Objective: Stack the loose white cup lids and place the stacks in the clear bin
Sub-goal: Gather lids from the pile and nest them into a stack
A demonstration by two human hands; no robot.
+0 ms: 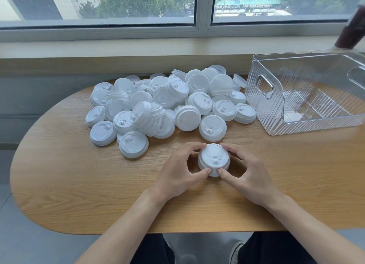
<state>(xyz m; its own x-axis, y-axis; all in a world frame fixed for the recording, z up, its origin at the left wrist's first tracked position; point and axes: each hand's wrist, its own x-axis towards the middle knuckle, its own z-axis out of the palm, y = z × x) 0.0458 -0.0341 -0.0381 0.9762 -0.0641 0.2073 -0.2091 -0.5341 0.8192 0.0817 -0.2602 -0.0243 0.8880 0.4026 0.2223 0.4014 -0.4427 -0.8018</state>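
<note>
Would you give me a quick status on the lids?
Both hands, left and right, pinch a short lid stack. Loose pile behind. Clear bin empty, path open.

clear bin [308, 97] cut off at right edge, dark blurred object [350, 29] top right unidentifiable, lower lids in pile [167, 103] hidden

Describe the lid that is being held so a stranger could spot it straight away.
Start at the wooden table under the window, with a big pile of white lids in the middle and a clear bin to the right. Nearer the person than the pile, the held lid sits between the left hand and right hand. It alone is pinched by fingertips; the others lie untouched.
</note>
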